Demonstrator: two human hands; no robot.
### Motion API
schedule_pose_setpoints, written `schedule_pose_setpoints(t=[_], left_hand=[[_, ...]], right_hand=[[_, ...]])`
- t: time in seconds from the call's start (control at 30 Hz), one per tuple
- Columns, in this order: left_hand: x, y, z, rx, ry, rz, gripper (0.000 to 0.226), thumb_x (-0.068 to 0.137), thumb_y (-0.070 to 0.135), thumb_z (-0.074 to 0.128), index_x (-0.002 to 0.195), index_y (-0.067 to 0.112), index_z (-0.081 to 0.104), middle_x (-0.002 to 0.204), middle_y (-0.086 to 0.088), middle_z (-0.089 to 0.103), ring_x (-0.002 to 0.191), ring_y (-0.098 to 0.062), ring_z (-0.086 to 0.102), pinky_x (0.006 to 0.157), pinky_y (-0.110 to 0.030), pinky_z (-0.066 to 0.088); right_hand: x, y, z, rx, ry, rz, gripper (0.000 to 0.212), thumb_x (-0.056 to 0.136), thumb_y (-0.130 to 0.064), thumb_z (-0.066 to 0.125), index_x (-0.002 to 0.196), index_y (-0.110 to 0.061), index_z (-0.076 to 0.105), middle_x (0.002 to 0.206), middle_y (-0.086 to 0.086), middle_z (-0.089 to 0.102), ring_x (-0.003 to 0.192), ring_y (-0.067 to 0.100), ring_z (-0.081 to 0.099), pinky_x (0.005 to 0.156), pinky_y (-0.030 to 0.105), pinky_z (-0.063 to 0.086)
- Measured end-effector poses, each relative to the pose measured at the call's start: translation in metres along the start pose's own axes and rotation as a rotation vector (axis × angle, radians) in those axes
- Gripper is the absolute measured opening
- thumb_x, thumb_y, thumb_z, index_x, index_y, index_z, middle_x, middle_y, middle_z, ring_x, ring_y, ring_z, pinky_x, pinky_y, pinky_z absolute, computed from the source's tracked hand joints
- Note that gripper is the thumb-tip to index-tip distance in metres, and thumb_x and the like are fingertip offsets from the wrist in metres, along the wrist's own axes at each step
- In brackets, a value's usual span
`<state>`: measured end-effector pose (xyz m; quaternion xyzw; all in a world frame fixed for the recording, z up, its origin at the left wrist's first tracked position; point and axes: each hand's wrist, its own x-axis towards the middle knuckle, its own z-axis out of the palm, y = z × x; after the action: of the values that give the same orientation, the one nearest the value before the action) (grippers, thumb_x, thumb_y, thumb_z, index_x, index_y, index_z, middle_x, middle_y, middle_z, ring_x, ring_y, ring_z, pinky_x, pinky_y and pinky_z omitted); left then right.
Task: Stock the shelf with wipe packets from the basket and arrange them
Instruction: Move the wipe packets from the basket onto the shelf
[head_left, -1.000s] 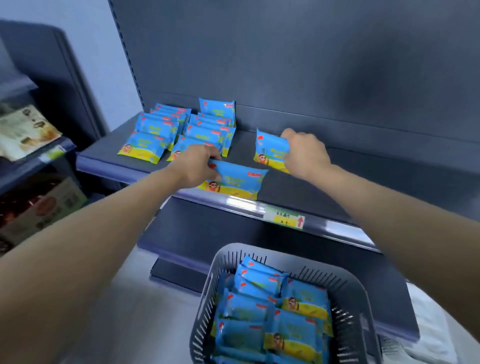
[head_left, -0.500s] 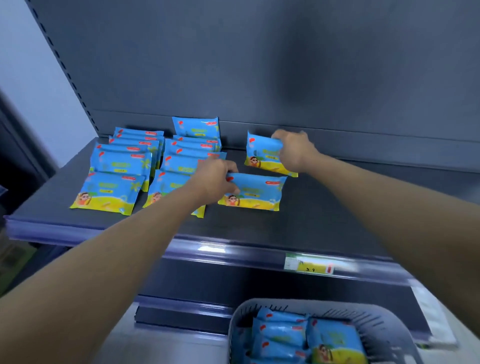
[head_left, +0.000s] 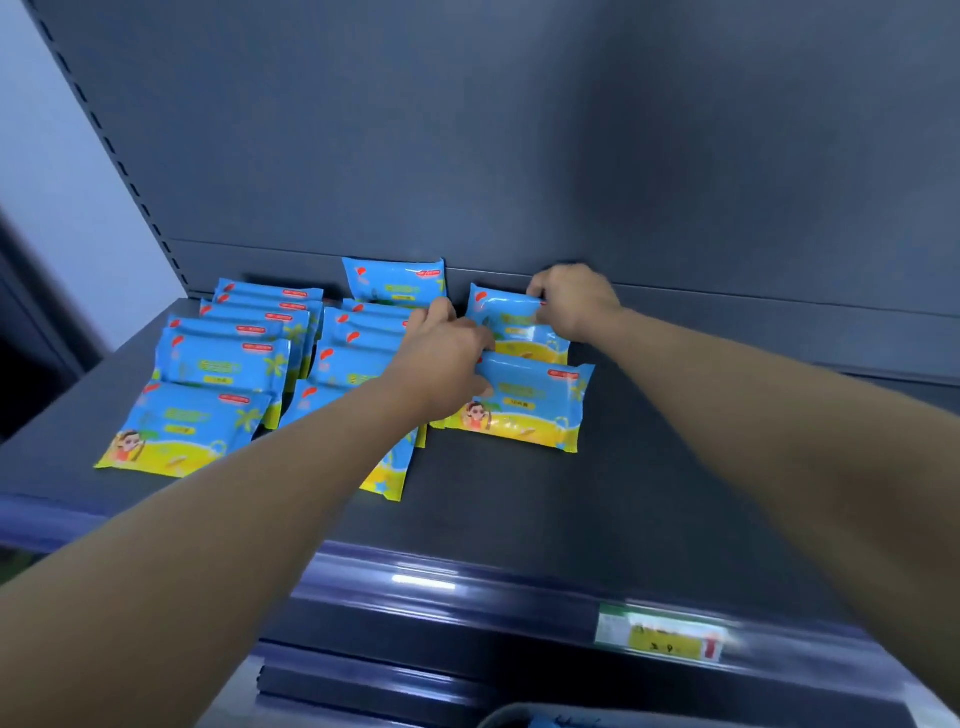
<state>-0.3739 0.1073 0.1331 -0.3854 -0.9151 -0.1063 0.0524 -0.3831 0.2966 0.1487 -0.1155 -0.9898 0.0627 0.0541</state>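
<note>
- Fingers (head_left: 480, 340) of the left hand (head_left: 447, 358) are curled round the left end of the near packet (head_left: 535, 410). The forearm is laid across the middle column (head_left: 353, 364), and the left column (head_left: 223, 364) is not touched.
- Since half a second ago the near packet has been slid farther back on the shelf (head_left: 519, 519). The gap to the far packet (head_left: 511, 325) is closed, and the near packet's far edge now overlaps it.
- That far packet has been pushed back toward the rear panel (head_left: 675, 182), just right of the upright packet (head_left: 395, 280). It is pinched at its far right corner by the fingertips (head_left: 543, 312) of the right hand (head_left: 574, 301).
- From this, a third column is judged to be begun right of the two stocked ones, in the same overlapping order. Squaring up and release are not yet done.
- Below the price label (head_left: 660, 636), only a sliver of the basket (head_left: 540, 719) is seen at the near edge. What is left in it cannot be told.
</note>
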Motion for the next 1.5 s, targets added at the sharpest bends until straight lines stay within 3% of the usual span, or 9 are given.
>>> schedule_pose_setpoints(t=[0.13, 0.23, 0.6, 0.93, 1.23, 1.4, 1.5], left_hand=[[0.015, -0.001, 0.004, 0.123, 0.01, -0.026, 0.041, 0.079, 0.037, 0.066, 0.113, 0.015, 0.062, 0.103, -0.002, 0.055, 0.108, -0.025, 0.034, 0.092, -0.034, 0.024], [0.027, 0.002, 0.012, 0.197, 0.011, -0.062, 0.039, 0.08, 0.038, 0.064, 0.11, 0.013, 0.063, 0.105, -0.003, 0.055, 0.11, -0.027, 0.034, 0.093, -0.035, 0.026], [0.048, 0.018, 0.031, 0.347, 0.11, -0.106, 0.032, 0.084, 0.02, 0.06, 0.113, 0.01, 0.052, 0.114, -0.009, 0.053, 0.112, -0.03, 0.04, 0.096, -0.038, 0.03], [-0.011, 0.04, -0.018, 0.2, 0.286, 0.012, 0.032, 0.087, 0.024, 0.057, 0.115, 0.009, 0.053, 0.114, -0.01, 0.05, 0.11, -0.03, 0.041, 0.095, -0.036, 0.026], [-0.122, 0.12, -0.067, 0.06, 0.464, 0.129, 0.037, 0.079, 0.017, 0.066, 0.113, 0.004, 0.058, 0.113, -0.015, 0.057, 0.106, -0.036, 0.048, 0.09, -0.039, 0.028], [-0.199, 0.173, -0.034, -0.081, 0.358, 0.098, 0.039, 0.077, 0.017, 0.07, 0.112, 0.002, 0.06, 0.11, -0.017, 0.059, 0.103, -0.037, 0.053, 0.088, -0.045, 0.041], [-0.247, 0.192, 0.012, -0.173, 0.169, 0.018, 0.038, 0.079, 0.016, 0.069, 0.114, 0.002, 0.059, 0.112, -0.018, 0.057, 0.105, -0.036, 0.052, 0.09, -0.044, 0.041]], right_hand=[[0.005, 0.003, 0.005, 0.068, 0.044, 0.013, 0.022, 0.085, -0.006, 0.06, 0.107, -0.011, 0.063, 0.112, 0.011, 0.062, 0.1, 0.03, 0.058, 0.081, 0.035, 0.052], [-0.001, 0.014, 0.004, 0.12, 0.086, 0.006, 0.035, 0.087, 0.004, 0.049, 0.117, -0.011, 0.06, 0.118, 0.013, 0.059, 0.106, 0.032, 0.056, 0.086, 0.037, 0.051], [-0.054, 0.019, -0.014, 0.13, 0.171, -0.092, 0.029, 0.093, -0.009, 0.045, 0.119, -0.008, 0.057, 0.116, 0.012, 0.057, 0.107, 0.031, 0.053, 0.087, 0.041, 0.047], [-0.123, 0.003, -0.028, -0.082, 0.265, -0.169, 0.034, 0.095, -0.018, 0.046, 0.127, -0.008, 0.049, 0.127, 0.009, 0.051, 0.115, 0.028, 0.044, 0.094, 0.037, 0.035], [-0.235, -0.002, -0.067, -0.087, 0.376, -0.311, 0.041, 0.091, -0.019, 0.053, 0.13, -0.007, 0.048, 0.13, 0.01, 0.05, 0.118, 0.031, 0.044, 0.092, 0.038, 0.032], [-0.322, 0.024, -0.052, -0.024, 0.321, -0.321, 0.043, 0.089, -0.021, 0.055, 0.13, -0.009, 0.049, 0.13, 0.01, 0.05, 0.119, 0.031, 0.044, 0.094, 0.039, 0.032], [-0.369, 0.043, -0.021, 0.039, 0.227, -0.289, 0.041, 0.089, -0.02, 0.054, 0.128, -0.01, 0.05, 0.129, 0.01, 0.051, 0.119, 0.031, 0.044, 0.095, 0.04, 0.034]])
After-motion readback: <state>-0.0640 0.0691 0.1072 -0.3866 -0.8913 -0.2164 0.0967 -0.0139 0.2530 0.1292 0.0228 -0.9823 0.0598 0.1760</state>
